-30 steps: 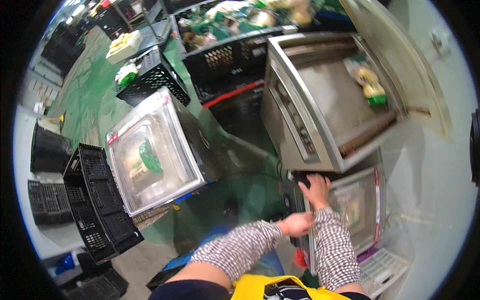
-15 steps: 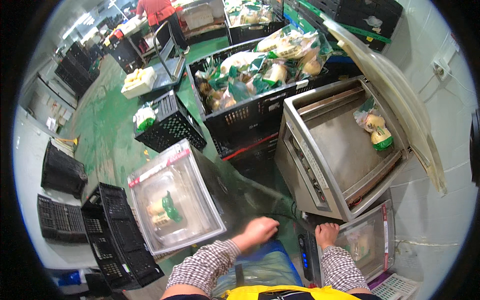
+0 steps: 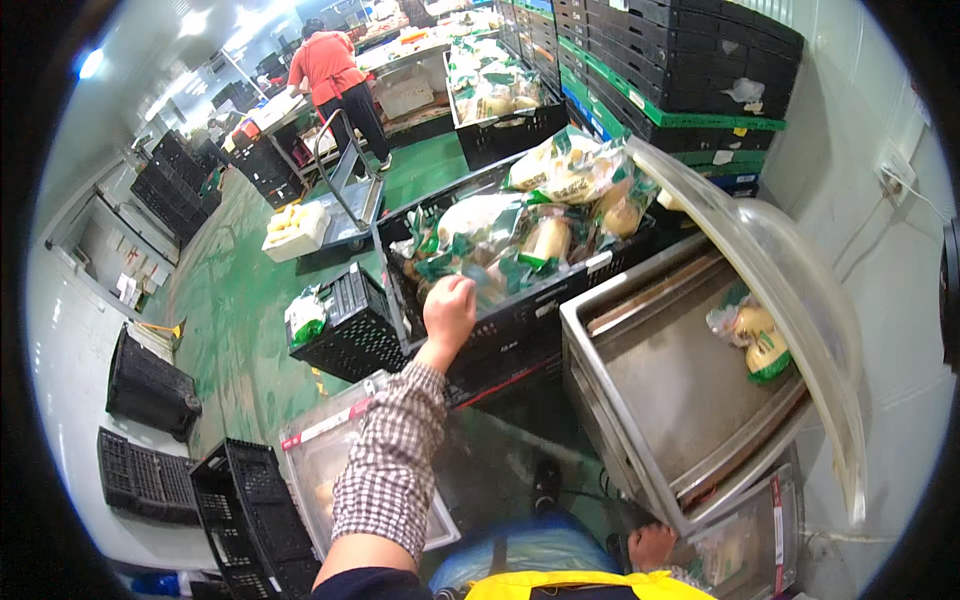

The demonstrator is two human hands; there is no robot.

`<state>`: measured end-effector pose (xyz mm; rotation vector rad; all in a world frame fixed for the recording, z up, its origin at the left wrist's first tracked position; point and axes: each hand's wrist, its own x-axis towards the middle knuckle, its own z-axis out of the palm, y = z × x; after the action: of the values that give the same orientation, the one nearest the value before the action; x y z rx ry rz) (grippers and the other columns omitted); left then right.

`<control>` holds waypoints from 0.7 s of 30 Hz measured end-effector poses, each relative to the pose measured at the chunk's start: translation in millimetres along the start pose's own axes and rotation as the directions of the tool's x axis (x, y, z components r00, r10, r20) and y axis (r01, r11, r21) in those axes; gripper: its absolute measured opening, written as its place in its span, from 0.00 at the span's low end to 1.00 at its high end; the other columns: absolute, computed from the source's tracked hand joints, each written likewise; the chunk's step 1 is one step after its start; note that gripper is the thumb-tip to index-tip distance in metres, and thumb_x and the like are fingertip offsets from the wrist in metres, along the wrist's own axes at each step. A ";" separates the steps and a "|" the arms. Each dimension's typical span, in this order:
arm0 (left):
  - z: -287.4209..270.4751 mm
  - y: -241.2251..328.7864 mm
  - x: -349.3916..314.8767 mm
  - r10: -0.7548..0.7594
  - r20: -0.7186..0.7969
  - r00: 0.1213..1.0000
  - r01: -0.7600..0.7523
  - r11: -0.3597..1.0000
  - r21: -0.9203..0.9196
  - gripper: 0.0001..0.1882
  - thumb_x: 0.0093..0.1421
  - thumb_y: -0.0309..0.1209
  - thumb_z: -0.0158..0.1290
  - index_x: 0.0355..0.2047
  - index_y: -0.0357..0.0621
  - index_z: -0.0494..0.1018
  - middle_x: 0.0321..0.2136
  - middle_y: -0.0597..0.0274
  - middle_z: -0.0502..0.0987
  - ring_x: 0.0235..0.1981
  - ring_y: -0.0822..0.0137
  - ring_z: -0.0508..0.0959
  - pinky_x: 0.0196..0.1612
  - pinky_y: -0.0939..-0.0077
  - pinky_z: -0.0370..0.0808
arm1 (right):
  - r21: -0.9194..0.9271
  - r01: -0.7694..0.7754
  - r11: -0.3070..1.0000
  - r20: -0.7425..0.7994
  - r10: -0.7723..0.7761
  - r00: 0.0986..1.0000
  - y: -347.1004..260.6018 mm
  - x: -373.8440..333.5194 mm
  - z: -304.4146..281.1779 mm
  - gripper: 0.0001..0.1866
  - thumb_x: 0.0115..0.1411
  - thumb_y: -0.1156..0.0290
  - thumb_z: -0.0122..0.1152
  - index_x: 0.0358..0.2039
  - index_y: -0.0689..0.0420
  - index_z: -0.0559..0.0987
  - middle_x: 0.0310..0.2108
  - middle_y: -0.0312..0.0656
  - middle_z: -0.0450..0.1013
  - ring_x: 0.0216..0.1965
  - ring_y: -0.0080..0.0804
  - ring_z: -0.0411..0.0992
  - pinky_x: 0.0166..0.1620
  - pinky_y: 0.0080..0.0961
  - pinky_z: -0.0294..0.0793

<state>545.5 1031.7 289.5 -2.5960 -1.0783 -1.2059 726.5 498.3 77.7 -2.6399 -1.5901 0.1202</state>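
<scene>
My left hand reaches forward to the near side of a black crate, its fingers curled in. Whatever may be in that hand is hidden. The crate is heaped with pale vegetables in clear and green bags. At the lower right, my right hand has its fingers bent at the edge of a clear lid on a low machine. Beside the crate, a steel vacuum sealer has its domed clear lid raised. Two bagged vegetables lie in its chamber.
Left of me stands another clear-lidded machine, partly behind my left arm. Black crates stand at the lower left, one more ahead. A trolley, a white box and a person in red are farther off.
My left hand has moved forward and up from near my body to the crate. The view has shifted, so the scene sits lower. My right hand stays at the lid's edge.
</scene>
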 end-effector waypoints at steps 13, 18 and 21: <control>138.0 11.4 118.4 0.019 0.033 0.999 -0.021 0.999 0.045 0.18 0.44 0.24 0.51 0.39 0.43 0.70 0.42 0.57 0.69 0.45 0.56 0.68 0.49 0.63 0.64 | 0.149 0.052 0.987 -0.558 0.041 0.829 1.0 -16.7 22.8 0.12 0.49 0.59 0.61 0.31 0.52 0.78 0.34 0.47 0.74 0.26 0.43 0.74 0.27 0.30 0.74; 181.0 59.8 170.2 -0.029 -0.091 0.995 0.008 0.975 -0.221 0.13 0.47 0.25 0.52 0.36 0.42 0.70 0.38 0.57 0.71 0.39 0.56 0.72 0.43 0.65 0.68 | 0.150 -0.096 0.984 -0.009 0.099 0.995 -10.6 15.5 -11.9 0.12 0.48 0.60 0.60 0.29 0.53 0.77 0.33 0.48 0.73 0.26 0.44 0.73 0.27 0.32 0.74; 199.0 50.1 198.7 -0.244 -0.054 0.968 0.237 0.965 -0.110 0.13 0.48 0.30 0.53 0.36 0.42 0.71 0.37 0.56 0.72 0.39 0.55 0.72 0.42 0.65 0.69 | 0.166 -0.098 0.981 0.041 0.092 0.995 -11.8 23.7 -21.1 0.11 0.48 0.60 0.60 0.28 0.54 0.77 0.32 0.48 0.73 0.26 0.45 0.73 0.27 0.33 0.73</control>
<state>792.0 1175.6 301.9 -2.5325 -1.3866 -1.4228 729.2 524.6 98.8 -2.5956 -1.3953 0.2910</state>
